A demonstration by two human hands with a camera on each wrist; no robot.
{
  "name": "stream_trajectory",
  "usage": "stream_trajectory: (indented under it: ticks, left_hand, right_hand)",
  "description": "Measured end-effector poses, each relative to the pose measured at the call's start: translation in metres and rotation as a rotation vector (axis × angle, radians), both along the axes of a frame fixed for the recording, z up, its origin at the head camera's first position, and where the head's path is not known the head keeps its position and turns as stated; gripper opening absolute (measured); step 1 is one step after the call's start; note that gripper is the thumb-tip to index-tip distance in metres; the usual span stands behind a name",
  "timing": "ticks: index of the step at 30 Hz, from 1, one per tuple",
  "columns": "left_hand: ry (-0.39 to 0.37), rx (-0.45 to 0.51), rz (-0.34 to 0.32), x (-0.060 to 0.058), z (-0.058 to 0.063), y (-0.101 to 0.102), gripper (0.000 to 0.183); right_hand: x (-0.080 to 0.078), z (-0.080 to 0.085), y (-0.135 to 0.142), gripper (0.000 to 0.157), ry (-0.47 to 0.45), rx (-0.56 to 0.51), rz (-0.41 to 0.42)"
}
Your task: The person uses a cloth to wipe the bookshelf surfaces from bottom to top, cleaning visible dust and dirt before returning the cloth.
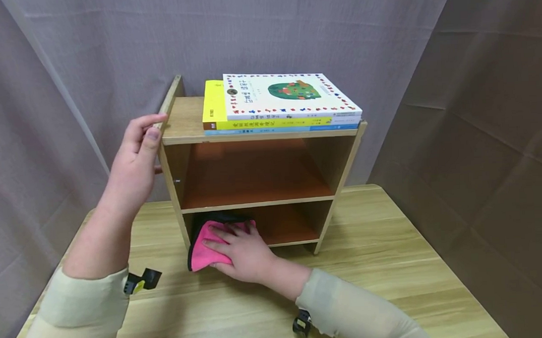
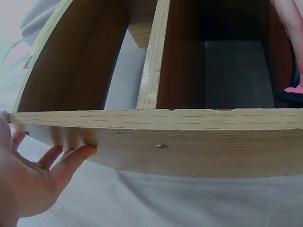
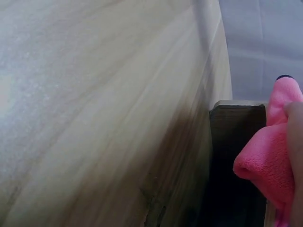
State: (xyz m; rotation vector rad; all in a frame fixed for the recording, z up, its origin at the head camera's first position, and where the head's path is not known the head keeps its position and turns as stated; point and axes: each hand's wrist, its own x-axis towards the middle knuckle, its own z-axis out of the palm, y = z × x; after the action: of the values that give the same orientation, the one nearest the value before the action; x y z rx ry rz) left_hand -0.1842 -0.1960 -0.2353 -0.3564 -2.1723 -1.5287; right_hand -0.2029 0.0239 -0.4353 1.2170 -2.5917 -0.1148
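Note:
A small wooden bookshelf (image 1: 258,204) stands upright on the table. My left hand (image 1: 132,160) grips the upper part of its left side panel (image 2: 213,151), thumb at the front edge and fingers against the outer face. My right hand (image 1: 245,251) lies with spread fingers on a pink cloth (image 1: 205,255) with black edging, at the left end of the bottom compartment. Part of the cloth hangs out past the bottom shelf's front edge. In the right wrist view the cloth (image 3: 270,158) bunches beside the hand, which shows only at the frame's edge.
Several stacked books (image 1: 290,95), white, yellow and blue at the spines, lie on top of the bookshelf. The middle compartment has a reddish-brown shelf board (image 1: 258,187). The wooden table (image 1: 384,265) extends to both sides. Grey curtains (image 1: 292,27) hang behind.

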Motion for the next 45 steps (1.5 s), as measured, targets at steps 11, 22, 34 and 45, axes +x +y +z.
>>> stream_trajectory:
  ticks: [11,22,34,45]
  left_hand:
    - [0.009,0.003,0.014,0.001,0.002,0.0,0.042]
    - [0.021,-0.001,0.04,0.001,0.001,0.001,0.041]
    - [0.032,0.006,0.022,0.001,0.001,0.002,0.041]
    - [0.024,0.01,0.034,-0.001,-0.001,0.002,0.042]
  right_hand:
    - [-0.004,0.004,0.0,0.055,-0.121,-0.024,-0.028]
    - [-0.007,0.008,0.002,0.049,-0.04,-0.004,0.009]
    - [-0.011,0.014,0.009,0.049,-0.027,-0.011,0.053]
    - [-0.012,0.015,0.012,0.048,0.007,0.008,0.116]
